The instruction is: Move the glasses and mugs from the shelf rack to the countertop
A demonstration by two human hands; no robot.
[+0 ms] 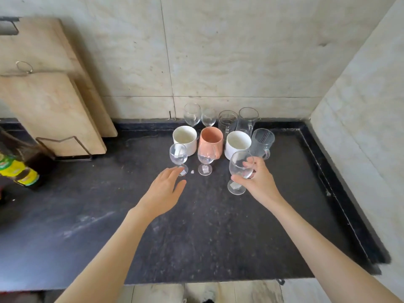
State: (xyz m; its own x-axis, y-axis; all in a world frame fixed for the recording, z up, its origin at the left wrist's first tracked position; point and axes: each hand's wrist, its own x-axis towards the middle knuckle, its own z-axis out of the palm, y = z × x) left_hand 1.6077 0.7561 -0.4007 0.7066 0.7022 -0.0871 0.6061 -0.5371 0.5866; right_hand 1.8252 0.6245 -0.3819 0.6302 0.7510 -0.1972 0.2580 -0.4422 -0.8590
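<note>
Two wooden cutting boards (50,106) lean against the wall at the upper left of the frame, propped in a wire stand (65,147), and a dark bottle with a yellow-green label (19,169) sits at the left edge. On the dark bench (196,237), glassware clusters at the centre. Against the wall stand two stemmed glasses (192,114) and two clear glass mugs (248,120). In front sit a white mug (184,139), a pink mug (211,142), a second white mug (237,144) and a ribbed glass mug (262,143); all look empty. Nearer the camera stand two small stemmed glasses (178,157).

The right hand (255,180) grips a wine glass (239,171) by its bowl, fingers (248,164) curled round it, foot at the bench. The left hand (164,191) hovers spread and holds nothing, just beside the leftmost small glass.
</note>
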